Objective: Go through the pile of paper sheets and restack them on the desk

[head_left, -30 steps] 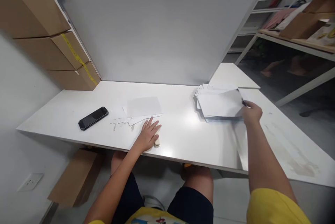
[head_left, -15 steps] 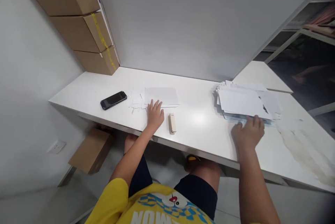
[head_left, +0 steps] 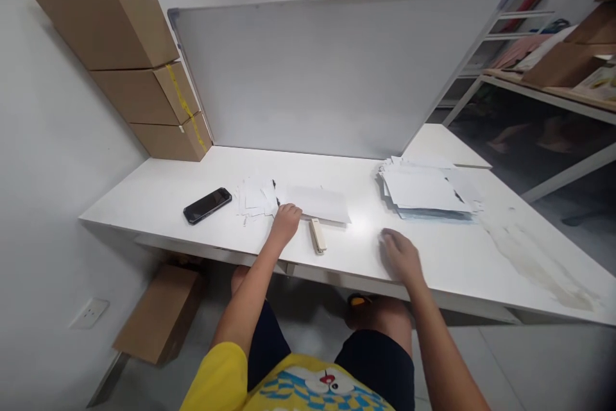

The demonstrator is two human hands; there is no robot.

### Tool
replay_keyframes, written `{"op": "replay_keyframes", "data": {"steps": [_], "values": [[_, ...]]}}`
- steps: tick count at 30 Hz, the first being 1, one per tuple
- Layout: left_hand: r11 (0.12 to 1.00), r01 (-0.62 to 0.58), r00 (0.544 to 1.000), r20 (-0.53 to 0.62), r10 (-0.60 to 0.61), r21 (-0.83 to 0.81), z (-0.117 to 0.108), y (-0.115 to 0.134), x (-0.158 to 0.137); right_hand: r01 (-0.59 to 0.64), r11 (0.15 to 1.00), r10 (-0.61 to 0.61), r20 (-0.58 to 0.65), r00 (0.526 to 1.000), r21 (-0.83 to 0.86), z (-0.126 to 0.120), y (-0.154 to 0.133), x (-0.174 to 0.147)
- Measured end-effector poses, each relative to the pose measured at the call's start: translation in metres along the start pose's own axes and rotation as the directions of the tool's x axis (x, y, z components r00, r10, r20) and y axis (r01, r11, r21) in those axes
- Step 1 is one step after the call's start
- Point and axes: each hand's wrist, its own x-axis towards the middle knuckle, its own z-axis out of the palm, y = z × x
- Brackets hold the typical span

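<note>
My left hand (head_left: 285, 223) is closed at the near left corner of a white sheet of paper (head_left: 323, 204), its fingers bent over the edge. The sheet lies low over the table, its near edge by the head of a cream stapler (head_left: 317, 236). To the left of the hand are loose, overlapping white papers (head_left: 256, 197) with dark marks at their right edge. My right hand (head_left: 402, 256) is over the table, between the stapler and a thick paper stack (head_left: 428, 188). Motion smears its fingers, and I see nothing clearly held in them.
A black phone (head_left: 207, 206) lies on the white table (head_left: 192, 167) at the left. Cardboard boxes (head_left: 163, 95) are stacked in the back left corner. A whiteboard (head_left: 308, 77) stands along the back edge. Another carton (head_left: 156, 315) sits under the table.
My right hand has left the paper stack and moved left. My left hand has closed on the sheet, which has shifted right and nearer, away from the loose papers. The view has tilted up.
</note>
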Motion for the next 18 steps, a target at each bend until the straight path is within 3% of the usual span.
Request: {"op": "replay_keyframes", "data": {"steps": [3, 6, 9, 14, 18], "values": [[0.998, -0.06, 0.998, 0.01, 0.06, -0.016, -0.001, 0.001, 0.002, 0.01, 0.992, -0.028, 0.141, 0.99, 0.124, 0.023, -0.028, 0.0], [0.999, 0.052, 0.999, -0.011, -0.052, -0.003, 0.004, -0.001, 0.003, 0.041, 0.989, -0.071, 0.214, 0.974, 0.143, 0.047, -0.045, 0.011], [0.975, 0.223, 0.975, -0.012, -0.223, -0.012, 0.01, -0.006, 0.004, 0.064, 0.996, -0.078, 0.228, 0.97, 0.068, 0.066, -0.049, 0.027], [0.986, 0.154, 0.988, 0.0, -0.154, -0.064, 0.012, -0.01, 0.003, 0.105, 0.993, -0.114, 0.191, 0.975, 0.057, 0.082, -0.043, 0.039], [0.983, 0.175, 0.984, -0.014, -0.176, -0.058, 0.011, -0.01, 0.003, 0.116, 0.991, -0.128, 0.189, 0.974, 0.071, 0.082, -0.04, 0.034]]}}
